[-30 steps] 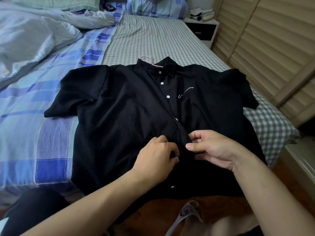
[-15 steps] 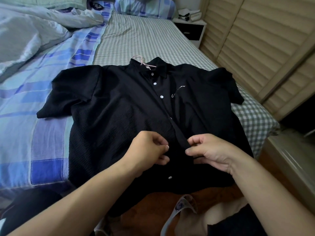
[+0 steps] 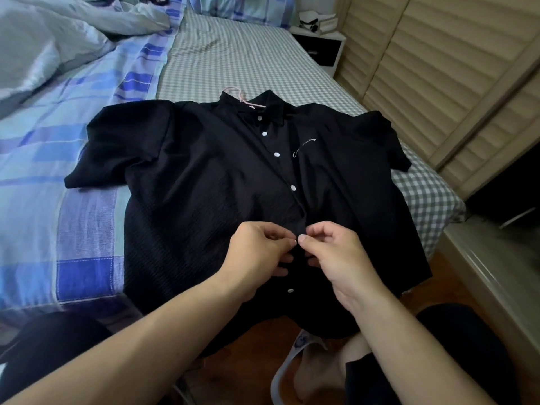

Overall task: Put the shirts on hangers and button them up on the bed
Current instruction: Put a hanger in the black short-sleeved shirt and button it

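A black short-sleeved shirt (image 3: 204,185) with white buttons lies spread face up on the bed (image 3: 233,62). A pink hanger hook (image 3: 236,95) sticks out at its collar. White buttons show down the placket, the upper ones fastened, and one shows below my hands. My left hand (image 3: 257,255) and my right hand (image 3: 336,255) meet at the placket in the lower middle of the shirt. Each pinches the fabric edge with thumb and forefinger, fingertips almost touching. The button between them is hidden.
A rumpled pale blue duvet (image 3: 43,48) and a blue plaid sheet (image 3: 58,200) cover the bed's left side. A nightstand (image 3: 321,45) stands at the far right beside louvred wardrobe doors (image 3: 438,83). A sandal and foot (image 3: 304,366) show on the wooden floor below.
Both hands have drawn together on the placket, fingertips now nearly touching. A third-from-top button that was open now shows fastened above my hands. The camera view shifted slightly.
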